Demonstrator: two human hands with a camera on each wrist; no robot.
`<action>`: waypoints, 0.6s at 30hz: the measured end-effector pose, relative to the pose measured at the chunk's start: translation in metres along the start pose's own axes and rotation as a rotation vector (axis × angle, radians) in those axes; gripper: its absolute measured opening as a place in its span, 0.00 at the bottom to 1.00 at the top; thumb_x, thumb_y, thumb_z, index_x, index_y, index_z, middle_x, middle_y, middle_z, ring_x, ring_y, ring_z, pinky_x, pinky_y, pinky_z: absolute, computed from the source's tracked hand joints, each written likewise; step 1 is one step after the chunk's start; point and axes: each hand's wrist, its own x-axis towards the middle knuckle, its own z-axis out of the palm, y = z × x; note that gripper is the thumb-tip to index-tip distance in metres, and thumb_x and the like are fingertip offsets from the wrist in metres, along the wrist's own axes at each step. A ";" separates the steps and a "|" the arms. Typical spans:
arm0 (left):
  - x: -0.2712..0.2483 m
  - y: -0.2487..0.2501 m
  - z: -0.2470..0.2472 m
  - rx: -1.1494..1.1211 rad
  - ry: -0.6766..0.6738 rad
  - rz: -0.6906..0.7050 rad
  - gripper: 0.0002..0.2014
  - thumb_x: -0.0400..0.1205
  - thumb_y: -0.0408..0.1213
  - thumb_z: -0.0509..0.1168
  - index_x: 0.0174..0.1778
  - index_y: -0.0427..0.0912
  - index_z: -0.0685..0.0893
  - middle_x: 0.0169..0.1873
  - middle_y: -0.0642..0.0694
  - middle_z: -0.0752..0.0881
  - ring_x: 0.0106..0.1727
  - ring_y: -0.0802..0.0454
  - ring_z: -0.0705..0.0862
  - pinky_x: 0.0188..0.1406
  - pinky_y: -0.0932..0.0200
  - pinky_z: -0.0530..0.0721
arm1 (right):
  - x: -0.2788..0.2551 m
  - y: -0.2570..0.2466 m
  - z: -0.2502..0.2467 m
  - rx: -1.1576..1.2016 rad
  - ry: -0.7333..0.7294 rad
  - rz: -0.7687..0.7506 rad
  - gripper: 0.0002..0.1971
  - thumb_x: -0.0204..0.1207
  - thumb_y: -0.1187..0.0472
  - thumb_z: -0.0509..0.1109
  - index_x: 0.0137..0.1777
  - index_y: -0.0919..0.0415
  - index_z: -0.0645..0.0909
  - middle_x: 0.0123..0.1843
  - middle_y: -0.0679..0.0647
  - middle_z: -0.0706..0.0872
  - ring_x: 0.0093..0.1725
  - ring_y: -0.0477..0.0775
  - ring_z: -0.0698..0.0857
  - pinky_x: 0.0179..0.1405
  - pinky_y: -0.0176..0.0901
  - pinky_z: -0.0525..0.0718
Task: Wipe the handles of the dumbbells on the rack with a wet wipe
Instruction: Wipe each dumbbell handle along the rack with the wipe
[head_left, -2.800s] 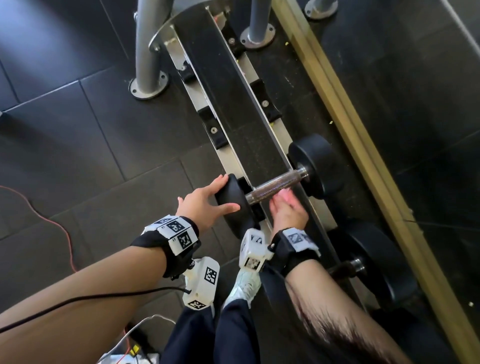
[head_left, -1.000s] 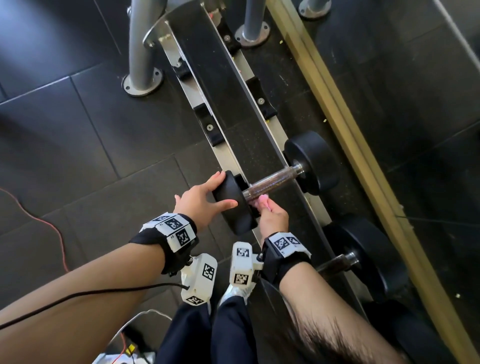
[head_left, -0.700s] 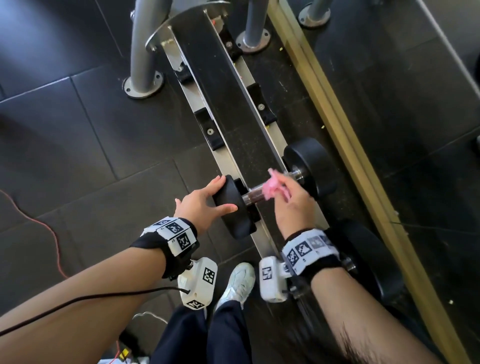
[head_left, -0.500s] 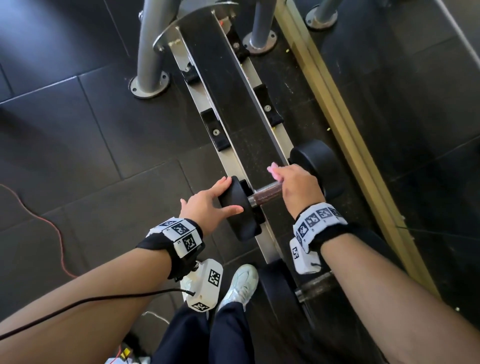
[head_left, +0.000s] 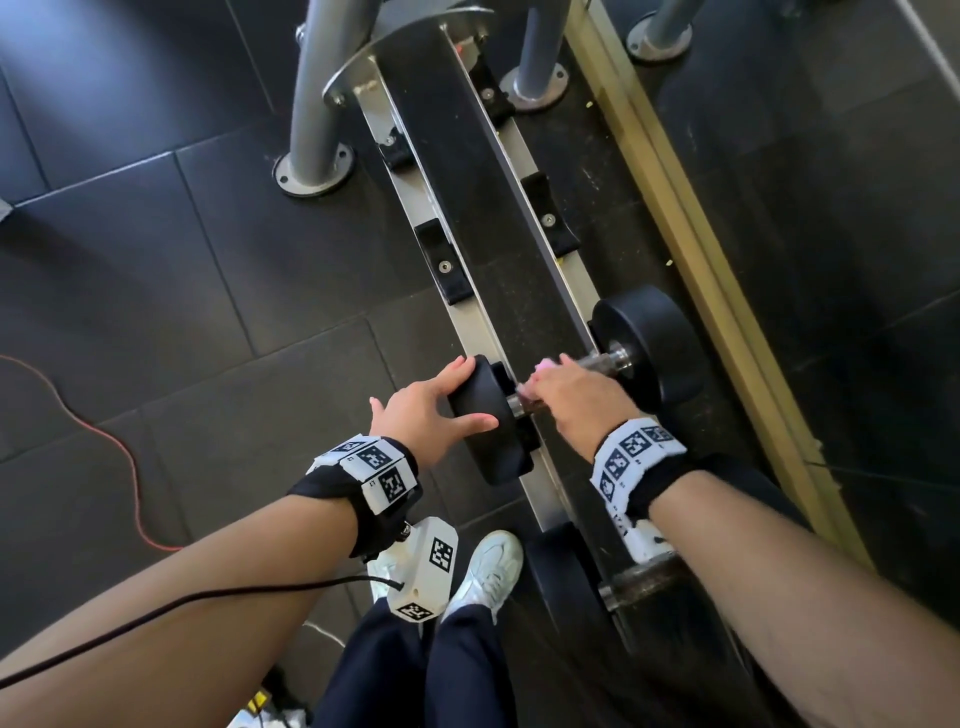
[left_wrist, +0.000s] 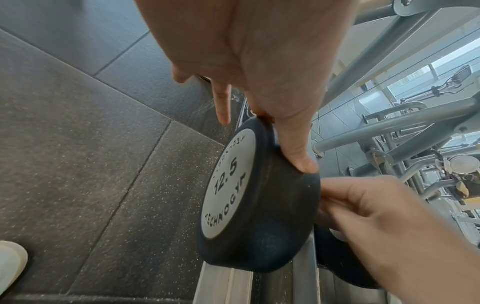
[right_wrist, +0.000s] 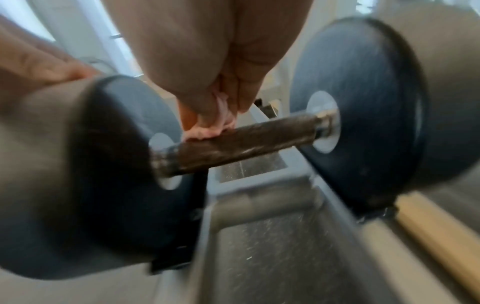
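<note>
Step in hand: wiping handle (right_wrist: 241, 144) of dumbbell (head_left: 644, 348) on rack (head_left: 519, 291), at 1 o'clock of head view

Right hand (head_left: 576, 400): fingers curled, pinching pink wet wipe (right_wrist: 221, 121) against handle near end at left hand

Left hand (head_left: 421, 410): fingers straight, spread over near head (left_wrist: 259, 209), steadying it

Advice: stroke full length, roll handle for underside

Handle: dark, rough cylinder, chrome collars. Heads: matte black rubber discs. Wipe: soft, crumpled

A dumbbell (head_left: 644, 358) lies across the rack (head_left: 467, 322), another (head_left: 571, 582) beside it.
</note>
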 end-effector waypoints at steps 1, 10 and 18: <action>0.000 0.000 0.000 0.000 -0.002 -0.002 0.39 0.73 0.65 0.71 0.79 0.76 0.60 0.78 0.75 0.64 0.81 0.50 0.69 0.79 0.22 0.39 | -0.001 0.008 -0.005 -0.070 0.005 0.044 0.17 0.82 0.64 0.64 0.70 0.54 0.80 0.66 0.56 0.79 0.71 0.58 0.77 0.66 0.56 0.83; -0.002 0.002 -0.002 0.009 0.008 -0.007 0.39 0.72 0.66 0.71 0.78 0.78 0.61 0.77 0.76 0.65 0.81 0.49 0.69 0.79 0.23 0.41 | -0.012 -0.027 0.018 0.062 0.170 0.108 0.14 0.85 0.63 0.62 0.68 0.57 0.79 0.71 0.55 0.73 0.61 0.53 0.83 0.56 0.45 0.85; -0.001 0.003 -0.005 0.055 -0.012 0.004 0.38 0.73 0.67 0.69 0.78 0.77 0.61 0.78 0.74 0.67 0.81 0.53 0.70 0.79 0.25 0.36 | -0.019 0.001 0.017 -0.096 0.145 0.097 0.29 0.84 0.68 0.61 0.85 0.58 0.61 0.87 0.57 0.61 0.84 0.53 0.64 0.81 0.46 0.65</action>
